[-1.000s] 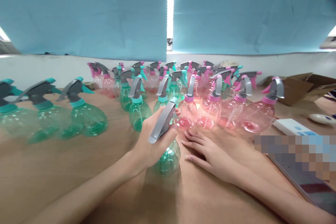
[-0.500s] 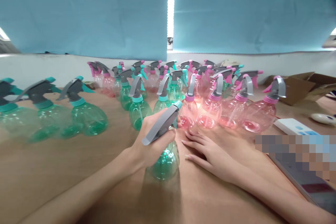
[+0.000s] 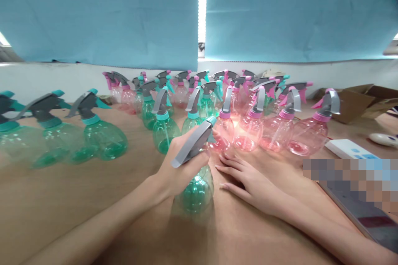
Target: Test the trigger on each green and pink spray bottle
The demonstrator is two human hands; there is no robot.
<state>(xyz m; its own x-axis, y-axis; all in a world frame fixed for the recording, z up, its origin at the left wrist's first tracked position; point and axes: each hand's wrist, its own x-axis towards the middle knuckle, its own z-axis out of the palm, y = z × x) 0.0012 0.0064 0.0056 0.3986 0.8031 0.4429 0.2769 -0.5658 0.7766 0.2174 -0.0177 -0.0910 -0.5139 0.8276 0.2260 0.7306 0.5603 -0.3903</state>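
Observation:
My left hand [image 3: 180, 167] is wrapped round the neck of a green spray bottle [image 3: 196, 192] with a grey and teal trigger head. The bottle's round body shows below my fingers, close to the tabletop; whether its base touches cannot be told. Flat on the table to its right lies my right hand [image 3: 248, 178], fingers spread and holding nothing. Just beyond my right fingertips stands a pink spray bottle [image 3: 245, 134] in a front row with others of its colour. Behind my left hand is another green spray bottle [image 3: 166, 132].
Several green spray bottles [image 3: 105, 138] stand at the left, and mixed pink and green ones crowd the back. On the right are a white box [image 3: 350, 149], a partly pixelated phone-like device [image 3: 354, 207], a white mouse [image 3: 382, 139] and an open cardboard box [image 3: 351, 101].
The held bottle's spray head has shifted slightly to the right and up, with my left hand still round it. My right hand stays in place.

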